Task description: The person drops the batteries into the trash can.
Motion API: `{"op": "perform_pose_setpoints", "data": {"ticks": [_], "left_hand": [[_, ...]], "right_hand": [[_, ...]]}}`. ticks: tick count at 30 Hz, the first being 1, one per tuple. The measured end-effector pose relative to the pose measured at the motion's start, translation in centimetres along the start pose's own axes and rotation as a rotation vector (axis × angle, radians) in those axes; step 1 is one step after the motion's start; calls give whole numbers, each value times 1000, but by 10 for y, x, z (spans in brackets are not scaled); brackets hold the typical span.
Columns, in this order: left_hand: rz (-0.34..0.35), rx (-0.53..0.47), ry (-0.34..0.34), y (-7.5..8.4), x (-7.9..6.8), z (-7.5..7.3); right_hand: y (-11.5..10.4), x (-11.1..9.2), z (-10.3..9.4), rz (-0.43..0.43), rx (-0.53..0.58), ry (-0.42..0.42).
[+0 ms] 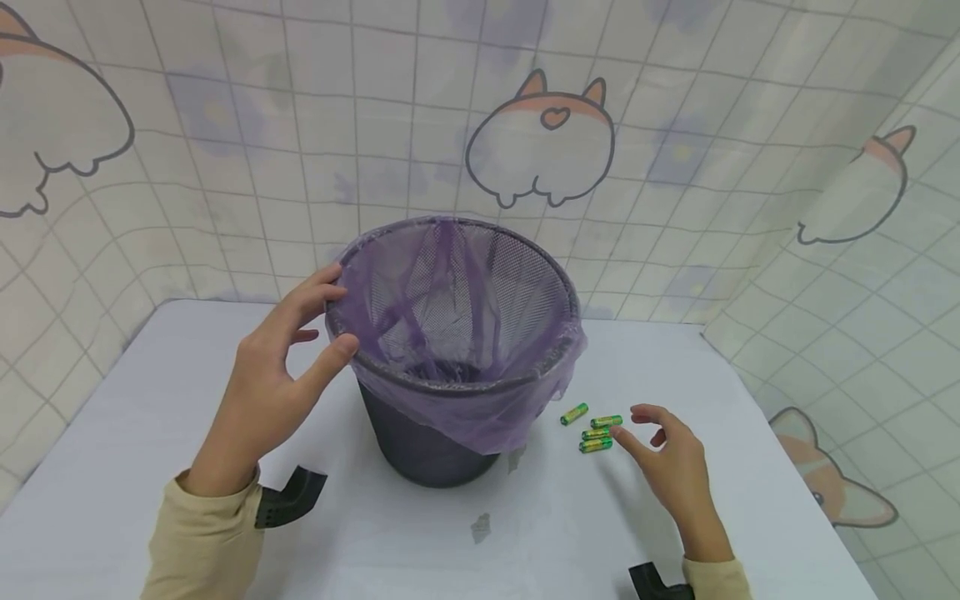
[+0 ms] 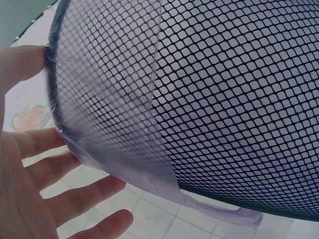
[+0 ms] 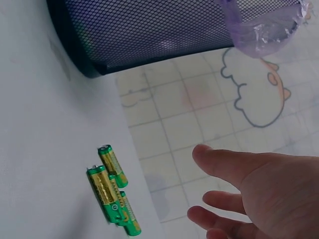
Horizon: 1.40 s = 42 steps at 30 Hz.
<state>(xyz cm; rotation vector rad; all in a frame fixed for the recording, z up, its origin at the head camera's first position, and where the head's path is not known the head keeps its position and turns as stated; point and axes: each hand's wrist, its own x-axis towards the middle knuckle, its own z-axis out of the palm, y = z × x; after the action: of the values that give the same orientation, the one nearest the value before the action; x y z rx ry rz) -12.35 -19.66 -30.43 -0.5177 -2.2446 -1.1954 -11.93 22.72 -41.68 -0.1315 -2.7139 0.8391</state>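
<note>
A black mesh wastebasket (image 1: 435, 450) stands on the white table, lined with a thin purple bag (image 1: 495, 417) folded over its rim. My left hand (image 1: 273, 375) is at the rim's left side, thumb and fingertips touching it through the bag. In the left wrist view those fingers (image 2: 75, 201) are spread and fairly straight. Several green-and-gold batteries (image 1: 596, 446) lie close together on the table, right of the basket. Just beside them is my right hand (image 1: 675, 467), thumb and forefinger apart with nothing between. The right wrist view shows the batteries (image 3: 107, 191) off the fingertips.
Behind the table hangs a checked cloth backdrop (image 1: 405, 125) with cartoon corgi prints. Small grey patches (image 1: 481, 527) mark the table in front of the basket. Each wrist wears a black mount (image 1: 292, 500).
</note>
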Motion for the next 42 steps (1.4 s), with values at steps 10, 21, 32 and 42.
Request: {"op": "perform_pose_setpoints", "data": {"ticks": [10, 21, 32, 42], "left_hand": [[12, -5, 0, 0, -1, 2], [26, -5, 16, 0, -2, -1], [14, -8, 6, 0, -2, -1], [18, 0, -3, -1, 0, 1]], "right_hand": [[7, 0, 9, 80, -16, -88], [8, 2, 25, 108, -62, -135], [8, -2, 35, 126, -83, -144], [11, -3, 45, 94, -149, -83]]}}
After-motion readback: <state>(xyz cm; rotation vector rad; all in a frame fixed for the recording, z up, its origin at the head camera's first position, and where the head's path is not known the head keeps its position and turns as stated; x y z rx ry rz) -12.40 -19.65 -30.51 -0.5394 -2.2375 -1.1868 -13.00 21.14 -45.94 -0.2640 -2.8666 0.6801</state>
